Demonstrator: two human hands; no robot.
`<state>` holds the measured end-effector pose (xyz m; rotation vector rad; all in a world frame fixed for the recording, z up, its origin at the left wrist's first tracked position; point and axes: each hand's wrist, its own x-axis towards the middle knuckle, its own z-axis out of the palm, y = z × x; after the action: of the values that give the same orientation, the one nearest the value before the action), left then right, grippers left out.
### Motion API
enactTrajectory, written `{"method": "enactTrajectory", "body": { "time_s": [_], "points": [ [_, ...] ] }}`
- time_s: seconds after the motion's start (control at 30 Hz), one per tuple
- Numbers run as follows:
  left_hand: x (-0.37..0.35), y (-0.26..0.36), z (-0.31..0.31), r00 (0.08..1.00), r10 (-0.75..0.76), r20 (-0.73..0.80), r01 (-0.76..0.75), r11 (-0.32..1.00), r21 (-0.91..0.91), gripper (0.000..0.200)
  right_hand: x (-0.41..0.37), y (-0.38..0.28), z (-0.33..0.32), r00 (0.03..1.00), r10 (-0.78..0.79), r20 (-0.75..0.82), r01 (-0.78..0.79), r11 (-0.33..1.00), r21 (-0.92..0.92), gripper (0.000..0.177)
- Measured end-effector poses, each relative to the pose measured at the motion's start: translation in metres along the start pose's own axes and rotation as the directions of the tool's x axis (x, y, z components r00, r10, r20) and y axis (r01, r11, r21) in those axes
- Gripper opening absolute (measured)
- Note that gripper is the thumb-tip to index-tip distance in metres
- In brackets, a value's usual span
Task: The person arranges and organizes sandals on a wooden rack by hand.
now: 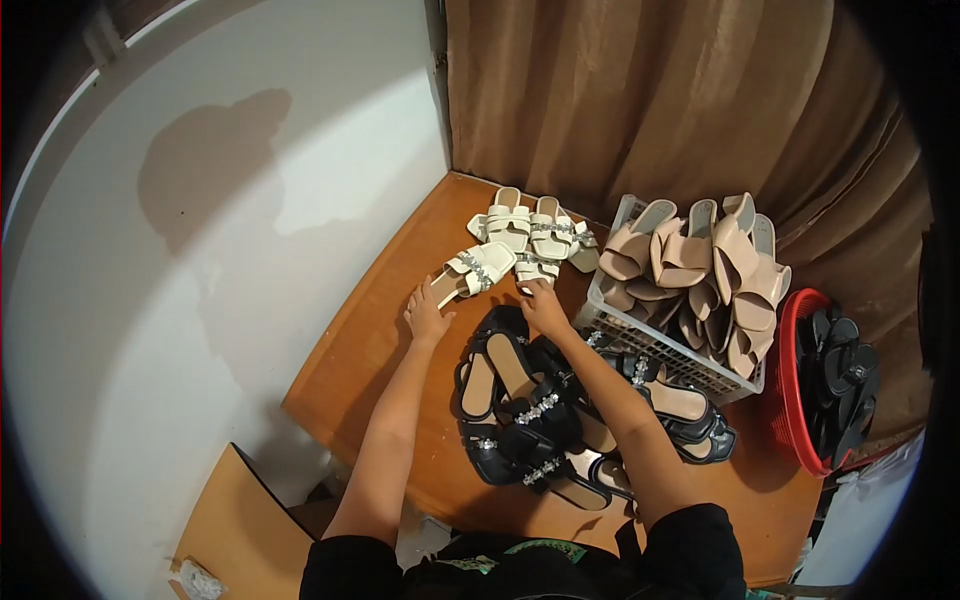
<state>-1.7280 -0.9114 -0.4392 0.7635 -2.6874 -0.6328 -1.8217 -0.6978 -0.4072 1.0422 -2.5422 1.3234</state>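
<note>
Left hand [428, 312]: lying spread and flat on the counter [360, 360], fingertips touching the heel end of the tilted white sandal [476, 270].
Right hand [545, 305]: reaching to the heel of the second white sandal [537, 271]; I cannot tell whether its fingers are closing on it.
White sandals: sitting clustered in the counter's far corner, just beyond both hands.
Handling: probably feeling light, with stiff flat soles and softer straps carrying beaded trim; gripping the sole edge or heel is looking safest.
Nearby: black sandals [520, 410] piling up between the forearms; beige sandals [690, 260] filling a white basket [650, 345]; a red basket [795, 400] holding black flip-flops [840, 370].
Room: the wooden counter is meeting a white wall [230, 230] and a brown curtain [640, 90].
</note>
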Motion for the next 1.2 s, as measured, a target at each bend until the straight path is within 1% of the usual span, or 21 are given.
{"method": "enactTrajectory", "body": {
  "time_s": [0.13, 0.33, 0.4, 0.43, 0.5, 0.53, 0.57, 0.63, 0.67, 0.7, 0.77, 0.83, 0.9, 0.93, 0.97, 1.0, 1.03, 1.07, 1.1, 1.17, 1.2],
  "points": [
    [0.009, -0.005, 0.006, 0.997, -0.006, 0.073, 0.004, 1.000, 0.028, 0.089, -0.005, 0.018, 0.005, 1.000, 0.027, 0.015, -0.027, 0.999, -0.022, 0.029],
    [0.015, -0.016, 0.007, 0.990, 0.078, 0.116, -0.080, 0.997, 0.009, 0.066, -0.012, 0.038, 0.009, 0.996, 0.081, 0.030, -0.082, 0.996, 0.038, 0.029],
    [-0.010, -0.001, -0.005, 0.997, 0.079, 0.009, -0.077, 0.985, -0.157, 0.057, -0.015, 0.042, 0.012, 0.992, 0.121, 0.033, -0.124, 0.989, 0.086, 0.029],
    [-0.019, 0.000, -0.002, 0.997, 0.076, 0.018, -0.073, 0.986, -0.151, 0.057, -0.014, 0.047, 0.015, 0.995, 0.101, 0.029, -0.102, 0.993, 0.061, 0.028],
    [-0.038, 0.004, 0.006, 0.999, 0.002, -0.045, -0.015, 0.954, -0.299, 0.057, -0.016, 0.049, 0.018, 0.996, 0.085, 0.028, -0.086, 0.996, 0.035, 0.027],
    [-0.050, 0.014, 0.000, 0.983, 0.047, -0.177, -0.105, 0.937, -0.333, 0.054, -0.016, 0.044, 0.016, 0.992, 0.123, 0.041, -0.126, 0.989, 0.081, 0.026],
    [-0.054, 0.013, 0.006, 0.984, 0.048, -0.173, -0.104, 0.937, -0.334, 0.054, -0.015, 0.040, 0.015, 0.986, 0.160, 0.054, -0.165, 0.978, 0.125, 0.025],
    [-0.058, 0.010, 0.019, 0.967, -0.060, -0.249, -0.103, 0.800, -0.591, 0.046, -0.015, 0.047, 0.021, 0.978, 0.195, 0.072, -0.205, 0.960, 0.190, 0.025],
    [-0.057, 0.006, 0.023, 0.986, -0.101, -0.134, -0.027, 0.695, -0.719, 0.037, -0.015, 0.050, 0.023, 0.970, 0.224, 0.091, -0.240, 0.937, 0.256, 0.024],
    [-0.056, 0.001, 0.029, 0.986, -0.104, -0.130, -0.022, 0.693, -0.721, 0.037, -0.015, 0.051, 0.023, 0.969, 0.226, 0.094, -0.243, 0.937, 0.252, 0.024],
    [-0.049, -0.009, 0.040, 0.987, -0.144, -0.071, 0.009, 0.493, -0.870, 0.032, -0.013, 0.052, 0.024, 0.932, 0.313, 0.182, -0.359, 0.856, 0.372, 0.023],
    [-0.047, -0.014, 0.038, 0.992, -0.123, -0.025, 0.042, 0.514, -0.857, 0.033, -0.011, 0.040, 0.021, 0.910, 0.356, 0.214, -0.414, 0.824, 0.388, 0.022],
    [-0.050, -0.017, 0.035, 0.983, -0.121, 0.135, 0.159, 0.222, -0.962, 0.036, -0.009, 0.033, 0.020, 0.883, 0.397, 0.250, -0.468, 0.785, 0.405, 0.021],
    [-0.051, -0.019, 0.034, 0.983, -0.125, 0.135, 0.160, 0.224, -0.961, 0.036, -0.008, 0.033, 0.020, 0.902, 0.367, 0.229, -0.424, 0.854, 0.301, 0.020],
    [-0.053, -0.021, 0.032, 0.976, -0.097, 0.194, 0.202, 0.086, -0.976, 0.035, -0.008, 0.032, 0.021, 0.919, 0.334, 0.210, -0.374, 0.908, 0.191, 0.020],
    [-0.054, -0.023, 0.032, 0.967, -0.059, 0.249, 0.246, -0.054, -0.968, 0.034, -0.007, 0.026, 0.019, 0.918, 0.336, 0.212, -0.376, 0.906, 0.193, 0.020],
    [-0.054, -0.025, 0.032, 0.966, -0.059, 0.252, 0.249, -0.054, -0.967, 0.034, -0.005, 0.018, 0.016, 0.959, 0.239, 0.150, -0.205, 0.956, -0.211, 0.022],
    [-0.054, -0.026, 0.032, 0.964, -0.069, 0.255, 0.254, -0.019, -0.967, 0.034, -0.002, 0.014, 0.013, 0.983, 0.120, 0.137, -0.018, 0.810, -0.586, 0.023],
    [-0.054, -0.027, 0.034, 0.963, -0.078, 0.258, 0.260, 0.016, -0.966, 0.034, 0.000, 0.017, 0.013, 0.983, 0.124, 0.138, -0.020, 0.809, -0.588, 0.023],
    [-0.051, -0.029, 0.041, 0.968, -0.078, 0.236, 0.241, 0.048, -0.969, 0.032, 0.009, 0.024, 0.013, 0.988, -0.063, 0.140, 0.150, 0.591, -0.792, 0.030],
    [-0.051, -0.029, 0.042, 0.974, -0.080, 0.214, 0.220, 0.082, -0.972, 0.031, 0.016, 0.021, 0.011, 0.985, 0.051, 0.167, 0.118, 0.512, -0.851, 0.034]
  ]
}}
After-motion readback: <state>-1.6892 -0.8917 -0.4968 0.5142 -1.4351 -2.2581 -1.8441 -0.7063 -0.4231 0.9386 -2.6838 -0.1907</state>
